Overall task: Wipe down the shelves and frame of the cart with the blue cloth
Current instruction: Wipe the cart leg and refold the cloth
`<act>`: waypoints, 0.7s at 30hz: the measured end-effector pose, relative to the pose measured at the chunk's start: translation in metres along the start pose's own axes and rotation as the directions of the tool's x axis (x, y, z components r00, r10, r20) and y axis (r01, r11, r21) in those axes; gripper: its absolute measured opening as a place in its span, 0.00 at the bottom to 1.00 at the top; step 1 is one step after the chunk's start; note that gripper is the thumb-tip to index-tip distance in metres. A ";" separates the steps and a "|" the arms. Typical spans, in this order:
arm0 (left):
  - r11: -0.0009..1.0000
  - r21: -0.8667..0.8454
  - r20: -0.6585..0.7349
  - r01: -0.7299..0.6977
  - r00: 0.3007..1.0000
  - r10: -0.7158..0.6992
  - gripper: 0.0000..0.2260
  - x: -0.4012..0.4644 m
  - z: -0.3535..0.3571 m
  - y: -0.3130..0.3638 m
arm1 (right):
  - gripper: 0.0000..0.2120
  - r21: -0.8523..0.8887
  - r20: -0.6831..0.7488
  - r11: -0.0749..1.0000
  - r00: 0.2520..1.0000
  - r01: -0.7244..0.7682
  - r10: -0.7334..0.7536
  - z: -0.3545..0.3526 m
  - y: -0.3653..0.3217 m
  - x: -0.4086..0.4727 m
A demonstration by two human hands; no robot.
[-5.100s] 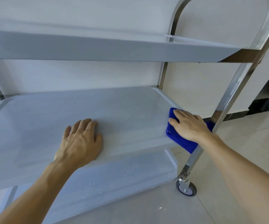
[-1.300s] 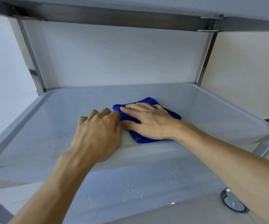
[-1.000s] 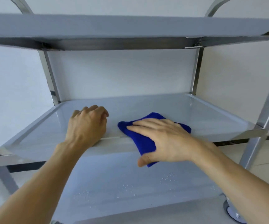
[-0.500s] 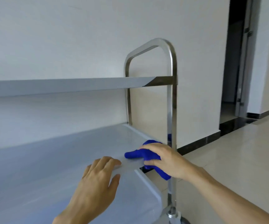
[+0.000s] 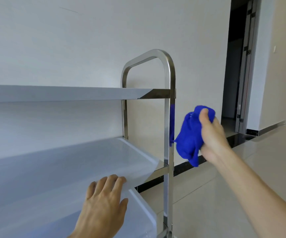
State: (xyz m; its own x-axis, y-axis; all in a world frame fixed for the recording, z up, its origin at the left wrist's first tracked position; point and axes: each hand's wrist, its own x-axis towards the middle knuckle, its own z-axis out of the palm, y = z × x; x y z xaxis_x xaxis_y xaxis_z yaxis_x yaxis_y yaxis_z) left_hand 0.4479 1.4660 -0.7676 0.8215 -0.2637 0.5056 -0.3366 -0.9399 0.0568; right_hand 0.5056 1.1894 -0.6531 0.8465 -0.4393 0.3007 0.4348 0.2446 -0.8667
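Note:
The cart has pale grey shelves and a shiny steel frame whose arched handle post rises at its right end. My right hand grips the bunched blue cloth in the air just right of that post, between the top shelf and the middle shelf; the cloth's blue reflection shows on the steel. My left hand rests on the front rim of the middle shelf, fingers laid over the edge. The bottom shelf shows below it.
A white wall stands behind the cart. To the right is a dark open doorway with a metal frame. Glossy beige floor tiles and a black skirting strip run along the right side.
My right hand has lifted the cloth off the middle shelf's right corner and carried it up beside the frame post. My left hand stays on the shelf's front rim. The view has risen slightly.

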 end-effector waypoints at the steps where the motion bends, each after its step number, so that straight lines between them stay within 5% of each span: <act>1: 1.000 0.014 -0.038 -0.010 0.999 0.011 0.25 0.000 0.003 0.001 | 0.18 -0.026 0.040 0.998 0.998 0.055 -0.054 0.010 0.008 -0.002; 5: 0.993 0.116 -0.085 -0.005 0.996 0.015 0.30 -0.002 0.012 0.004 | 0.30 -0.303 0.243 0.931 0.961 0.203 -0.131 0.038 0.066 -0.012; 10: 0.981 0.193 -0.066 -0.020 0.997 0.033 0.36 -0.004 0.017 0.000 | 0.28 -0.453 0.096 0.874 0.985 0.174 -0.146 0.044 0.095 -0.005; 17: 0.983 0.178 -0.096 -0.044 0.993 0.062 0.36 -0.005 0.022 -0.006 | 0.28 -0.624 0.083 0.708 0.929 0.331 -0.362 0.090 0.031 0.042; 21: 0.976 0.210 -0.133 -0.054 0.988 0.083 0.31 -0.006 0.027 -0.006 | 0.32 -0.581 0.136 0.724 0.921 0.372 -0.364 0.075 0.053 0.033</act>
State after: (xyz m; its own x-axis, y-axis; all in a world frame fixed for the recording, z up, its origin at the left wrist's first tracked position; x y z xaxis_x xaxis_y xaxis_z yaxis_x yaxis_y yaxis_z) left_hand 0.4574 1.4678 -0.7945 0.7219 -0.3098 0.6187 -0.2760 -0.9489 -0.1530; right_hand 0.5798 1.2527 -0.6591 0.6636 -0.3763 0.6466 0.4509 -0.4885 -0.7471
